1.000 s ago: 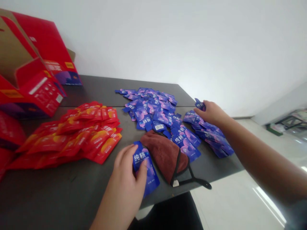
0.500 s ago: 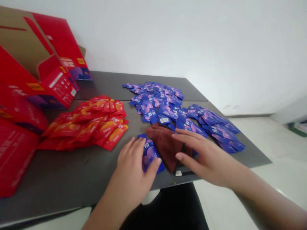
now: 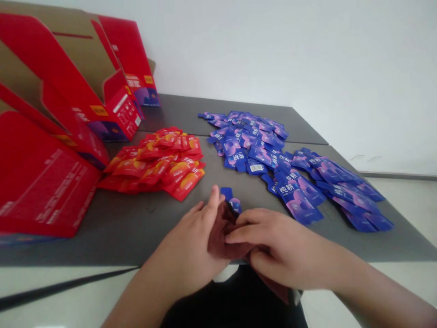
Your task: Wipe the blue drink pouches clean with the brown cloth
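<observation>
Brown cloth (image 3: 220, 241): bunched between the two hands at the middle of the tabletop's near edge; one end shows below the right hand, over the dark-clothed lap (image 3: 235, 305).
Right hand (image 3: 282, 246): fingers curled inward and closed round a fold of the cloth.
Left hand (image 3: 191, 248): fingers extended, one raised, with the palm side against the cloth; whether it grips anything cannot be told.
Blue packet (image 3: 235, 204): just beyond the hands, near the middle of the near edge; only its upper end shows, the remainder hidden by hands and cloth.
Blue pile (image 3: 254, 136): overlapping packets spread from near the far edge across the seam, the nearest ones lying beyond the right hand.
Blue row (image 3: 341, 187): overlapping packets just beside the pile, along the right edge.
Red packets (image 3: 157, 161): heaped left of centre, well apart from the blue pile.
Red boxes (image 3: 116, 107): several cartons standing at the left side, from the far left part towards the near left; some show raised flaps and bare brown inner faces.
Tabletop (image 3: 136, 234): grey, with a seam across it; its far edge lies along a white wall (image 3: 239, 54).
</observation>
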The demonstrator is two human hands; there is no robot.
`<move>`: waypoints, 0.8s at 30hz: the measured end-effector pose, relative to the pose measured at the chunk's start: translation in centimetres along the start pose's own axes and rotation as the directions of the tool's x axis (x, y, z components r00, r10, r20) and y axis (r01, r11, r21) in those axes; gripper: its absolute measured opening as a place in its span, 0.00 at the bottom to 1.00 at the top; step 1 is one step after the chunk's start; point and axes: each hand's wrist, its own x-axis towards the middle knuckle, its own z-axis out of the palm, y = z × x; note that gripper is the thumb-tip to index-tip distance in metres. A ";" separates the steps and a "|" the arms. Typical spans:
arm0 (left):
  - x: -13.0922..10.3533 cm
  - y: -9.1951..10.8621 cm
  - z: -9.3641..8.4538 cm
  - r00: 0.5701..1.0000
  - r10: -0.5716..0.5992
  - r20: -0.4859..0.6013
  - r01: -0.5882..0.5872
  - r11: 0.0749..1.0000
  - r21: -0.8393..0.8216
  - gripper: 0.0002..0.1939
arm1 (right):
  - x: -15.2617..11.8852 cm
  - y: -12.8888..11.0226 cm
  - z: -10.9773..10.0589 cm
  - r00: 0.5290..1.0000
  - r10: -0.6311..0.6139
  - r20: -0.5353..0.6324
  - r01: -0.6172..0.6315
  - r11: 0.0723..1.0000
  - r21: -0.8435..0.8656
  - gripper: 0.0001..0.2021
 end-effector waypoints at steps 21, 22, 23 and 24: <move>-0.2 -0.4 0.4 0.999 0.033 -0.015 -0.030 0.977 0.210 0.60 | 2.2 2.1 1.8 0.988 0.103 -0.115 -0.136 0.933 -0.333 0.11; -0.2 -0.4 0.3 0.999 0.032 -0.009 -0.029 0.977 0.211 0.60 | 2.2 2.3 1.7 0.986 0.096 -0.137 -0.136 0.934 -0.331 0.10; -0.1 -0.4 0.3 1.000 0.028 -0.006 -0.027 0.977 0.210 0.60 | 2.3 2.4 1.6 0.983 0.083 -0.164 -0.134 0.935 -0.327 0.10; -0.1 -0.4 0.3 1.000 0.026 -0.009 -0.024 0.978 0.208 0.60 | 2.3 2.5 1.3 0.977 0.072 -0.199 -0.135 0.937 -0.322 0.13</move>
